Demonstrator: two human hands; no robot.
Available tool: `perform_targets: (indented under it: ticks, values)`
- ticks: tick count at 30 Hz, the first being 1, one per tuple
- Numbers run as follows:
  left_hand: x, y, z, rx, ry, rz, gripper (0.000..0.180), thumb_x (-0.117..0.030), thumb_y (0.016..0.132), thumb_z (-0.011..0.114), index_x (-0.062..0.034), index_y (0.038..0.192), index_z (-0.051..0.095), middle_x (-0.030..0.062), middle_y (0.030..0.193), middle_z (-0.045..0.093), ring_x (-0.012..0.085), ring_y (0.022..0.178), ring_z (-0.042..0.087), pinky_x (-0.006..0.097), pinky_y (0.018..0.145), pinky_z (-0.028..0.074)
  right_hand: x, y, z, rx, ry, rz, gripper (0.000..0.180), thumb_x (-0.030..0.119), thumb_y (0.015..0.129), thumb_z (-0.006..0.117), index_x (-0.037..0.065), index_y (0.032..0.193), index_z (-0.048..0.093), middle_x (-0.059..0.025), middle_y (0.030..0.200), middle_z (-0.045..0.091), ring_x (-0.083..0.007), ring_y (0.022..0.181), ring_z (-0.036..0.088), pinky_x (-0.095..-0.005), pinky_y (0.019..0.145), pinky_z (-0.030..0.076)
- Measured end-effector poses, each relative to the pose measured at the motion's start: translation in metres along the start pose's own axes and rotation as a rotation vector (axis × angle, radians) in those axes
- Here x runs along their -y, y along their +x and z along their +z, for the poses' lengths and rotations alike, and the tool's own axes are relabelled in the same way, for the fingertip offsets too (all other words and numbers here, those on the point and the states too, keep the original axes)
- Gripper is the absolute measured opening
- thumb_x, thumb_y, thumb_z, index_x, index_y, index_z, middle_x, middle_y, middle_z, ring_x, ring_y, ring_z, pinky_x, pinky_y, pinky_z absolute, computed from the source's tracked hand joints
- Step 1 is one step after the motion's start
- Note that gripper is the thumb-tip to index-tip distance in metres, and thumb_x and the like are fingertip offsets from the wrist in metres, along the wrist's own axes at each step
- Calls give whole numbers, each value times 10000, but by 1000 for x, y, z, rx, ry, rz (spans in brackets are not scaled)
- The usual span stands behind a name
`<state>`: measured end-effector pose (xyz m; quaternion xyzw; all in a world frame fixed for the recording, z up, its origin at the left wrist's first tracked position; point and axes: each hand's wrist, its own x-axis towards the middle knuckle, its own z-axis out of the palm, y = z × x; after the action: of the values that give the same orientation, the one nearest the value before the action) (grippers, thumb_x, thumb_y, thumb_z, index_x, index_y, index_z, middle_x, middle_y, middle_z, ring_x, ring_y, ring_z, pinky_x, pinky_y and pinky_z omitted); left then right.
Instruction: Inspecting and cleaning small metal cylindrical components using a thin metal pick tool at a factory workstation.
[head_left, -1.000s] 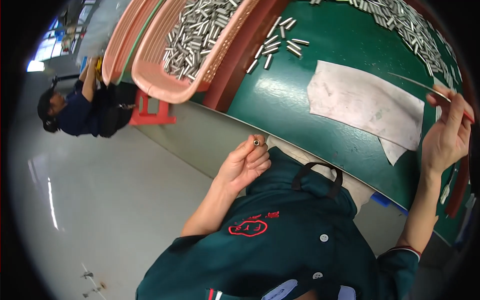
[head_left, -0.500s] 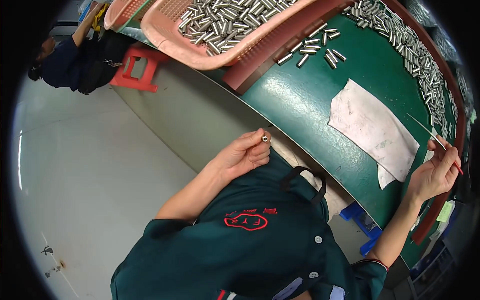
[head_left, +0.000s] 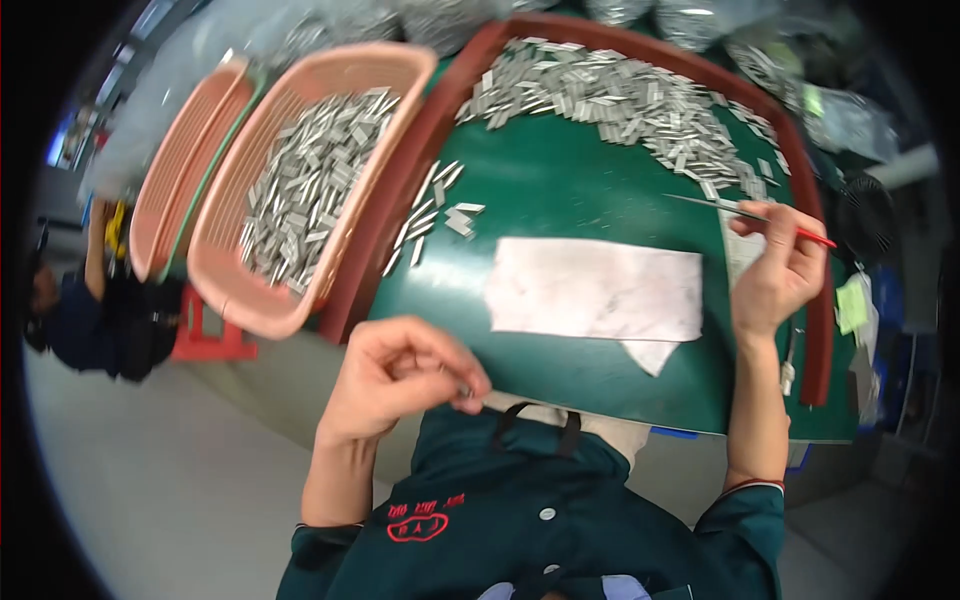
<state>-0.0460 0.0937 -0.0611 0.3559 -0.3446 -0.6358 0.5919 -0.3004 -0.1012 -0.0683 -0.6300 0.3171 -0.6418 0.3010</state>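
My left hand [head_left: 400, 378] is held at the front edge of the bench, fingers curled and thumb pinched toward them. A small metal tube [head_left: 467, 391] shows at its fingertips, mostly hidden and blurred. In my right hand [head_left: 785, 270], raised over the right side of the bench, is a thin pointed tool with a red handle [head_left: 812, 237]; its tip points left. Between the hands a pale cloth [head_left: 600, 290] lies flat on the green bench top, with one corner sticking out toward me.
Loose metal tubes [head_left: 620, 95] are heaped along the far red-brown rim [head_left: 440, 100]. Several more [head_left: 425, 215] lie near the left rim. Beyond it stands a pink basket [head_left: 225, 270] of tubes. At far left, a person [head_left: 110, 310] is near a red stool [head_left: 205, 335].
My view has swung round, bringing more of the bench and both baskets into sight. My left hand has turned so its back shows, still pinching. The right hand keeps the red-handled tool.
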Motion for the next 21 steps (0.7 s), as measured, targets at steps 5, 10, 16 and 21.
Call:
perform_targets:
  ticks: [5,10,16,21]
  values:
    - [-10,105,49,-36,93,18,220,-104,881,515,32,1049,550,106,870,611,146,722,594,246,665,470,-4,22,-6,-25,18,-100,86,75,872,542,-3,846,514,-88,741,625,-105,594,584,-206,559,477]
    - [10,185,48,-53,76,-26,228,-114,877,523,3,1070,557,70,906,601,123,795,572,233,715,458,-21,27,-11,-25,-60,-17,111,78,854,567,-3,788,529,-61,689,622,-100,565,584,-202,525,458]
    - [32,192,28,-84,142,-91,285,-36,852,531,30,1129,514,72,931,573,117,816,544,221,760,448,-33,11,-26,33,-58,-242,39,-46,831,521,-15,819,501,-105,707,608,-139,571,566,-237,528,473]
    - [33,191,24,-72,81,-132,290,-33,857,515,33,1139,502,72,923,572,118,818,543,233,779,454,-37,1,-29,107,-109,-294,43,-37,832,529,-27,826,487,-126,709,605,-175,577,566,-246,515,476]
